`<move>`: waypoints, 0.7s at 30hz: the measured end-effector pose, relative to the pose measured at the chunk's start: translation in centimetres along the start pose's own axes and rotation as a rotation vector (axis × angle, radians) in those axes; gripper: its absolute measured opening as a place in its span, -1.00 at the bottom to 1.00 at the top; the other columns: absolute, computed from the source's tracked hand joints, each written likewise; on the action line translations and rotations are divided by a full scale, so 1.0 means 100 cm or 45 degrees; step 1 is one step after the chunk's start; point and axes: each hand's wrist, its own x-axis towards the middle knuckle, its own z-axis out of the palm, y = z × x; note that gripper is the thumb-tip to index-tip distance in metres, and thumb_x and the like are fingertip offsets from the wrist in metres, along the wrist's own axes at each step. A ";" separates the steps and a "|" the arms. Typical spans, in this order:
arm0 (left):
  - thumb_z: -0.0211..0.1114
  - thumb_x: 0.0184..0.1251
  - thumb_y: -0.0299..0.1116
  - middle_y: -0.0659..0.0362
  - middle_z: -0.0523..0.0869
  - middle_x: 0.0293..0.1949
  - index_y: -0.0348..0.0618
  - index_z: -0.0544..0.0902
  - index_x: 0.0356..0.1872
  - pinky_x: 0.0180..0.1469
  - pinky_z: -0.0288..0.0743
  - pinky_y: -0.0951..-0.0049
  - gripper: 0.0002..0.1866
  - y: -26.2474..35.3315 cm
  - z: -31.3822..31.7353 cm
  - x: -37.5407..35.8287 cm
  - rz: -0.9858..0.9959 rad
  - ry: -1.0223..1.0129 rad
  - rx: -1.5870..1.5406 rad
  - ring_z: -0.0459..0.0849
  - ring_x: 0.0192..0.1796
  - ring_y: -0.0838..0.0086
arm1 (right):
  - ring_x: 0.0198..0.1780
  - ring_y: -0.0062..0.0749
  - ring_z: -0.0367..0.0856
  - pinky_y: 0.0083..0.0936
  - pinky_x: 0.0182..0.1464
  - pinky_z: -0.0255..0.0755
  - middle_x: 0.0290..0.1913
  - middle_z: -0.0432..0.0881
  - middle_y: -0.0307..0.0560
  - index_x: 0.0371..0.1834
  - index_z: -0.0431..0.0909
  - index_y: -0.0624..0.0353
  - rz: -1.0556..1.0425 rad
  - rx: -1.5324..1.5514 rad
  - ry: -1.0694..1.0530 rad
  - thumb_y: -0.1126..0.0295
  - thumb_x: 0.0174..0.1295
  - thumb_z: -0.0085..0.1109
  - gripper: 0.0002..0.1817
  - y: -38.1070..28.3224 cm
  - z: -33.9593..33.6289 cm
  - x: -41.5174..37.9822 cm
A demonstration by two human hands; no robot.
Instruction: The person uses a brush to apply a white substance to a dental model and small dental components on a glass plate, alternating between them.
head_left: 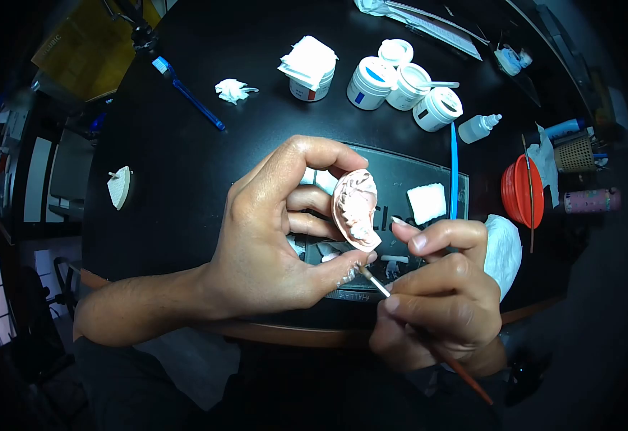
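Note:
A pinkish dental cast (pixel 355 210) with a row of teeth is held upright on its side between the thumb and fingers of my left hand (pixel 256 215). White smears mark that thumb. My right hand (pixel 447 302) pinches a thin paintbrush (pixel 377 283) with a reddish-brown handle end. Its bristles touch or nearly touch the left thumb, just below the cast's lower edge. Under both hands lies a glass slab (pixel 400 161) with dark lettering, partly hidden. On it rest a white gauze square (pixel 427 203) and small white pieces behind my left fingers.
Several white jars (pixel 371 82) and a dropper bottle (pixel 479 128) stand at the back. A blue stick (pixel 454 169) lies along the slab's right edge. Rightward is a red bowl (pixel 519 192) with another brush (pixel 531 223). Leftward are a blue toothbrush (pixel 193 100) and a plaster piece (pixel 118 189).

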 end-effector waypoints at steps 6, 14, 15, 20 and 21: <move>0.58 0.10 -0.75 -0.07 0.50 0.27 -0.46 0.37 0.36 0.21 0.81 0.43 -0.22 0.002 0.000 0.001 -0.040 -0.008 -0.045 0.73 0.24 0.39 | -0.07 -0.13 0.62 0.00 0.19 0.74 -0.43 0.63 -0.19 -0.44 0.72 0.18 -0.027 0.109 0.010 0.61 -0.09 0.46 -0.85 0.004 0.001 -0.003; 0.55 0.11 -0.71 -0.13 0.53 0.31 -0.54 0.42 0.36 0.13 0.80 0.50 -0.25 0.004 -0.002 0.001 -0.106 -0.142 -0.133 0.74 0.18 0.42 | 0.16 -0.11 0.49 0.17 0.52 0.39 -0.38 0.63 -0.16 -0.27 0.61 0.13 -0.003 0.081 -0.061 0.51 0.24 0.29 -0.94 0.016 -0.016 0.004; 0.55 0.11 -0.70 -0.14 0.54 0.31 -0.55 0.43 0.35 0.13 0.80 0.51 -0.26 0.004 -0.002 0.000 -0.127 -0.144 -0.169 0.74 0.18 0.42 | 0.18 -0.09 0.50 0.18 0.52 0.39 -0.38 0.64 -0.15 -0.27 0.61 0.14 -0.001 0.101 -0.068 0.53 0.23 0.29 -0.93 0.018 -0.016 0.004; 0.51 0.14 -0.69 -0.15 0.57 0.29 -0.59 0.43 0.34 0.14 0.79 0.50 -0.30 0.006 -0.003 0.001 -0.168 -0.180 -0.189 0.74 0.20 0.39 | 0.23 0.02 0.54 0.22 0.49 0.40 -0.37 0.65 -0.11 -0.28 0.63 0.18 0.047 0.186 -0.101 0.62 0.19 0.29 -0.90 0.018 -0.015 0.005; 0.50 0.14 -0.70 -0.14 0.58 0.28 -0.59 0.43 0.34 0.14 0.79 0.49 -0.30 0.005 -0.003 0.001 -0.163 -0.183 -0.186 0.74 0.20 0.39 | 0.22 0.03 0.55 0.21 0.48 0.41 -0.36 0.66 -0.11 -0.28 0.63 0.18 0.045 0.171 -0.103 0.63 0.17 0.29 -0.88 0.017 -0.015 0.005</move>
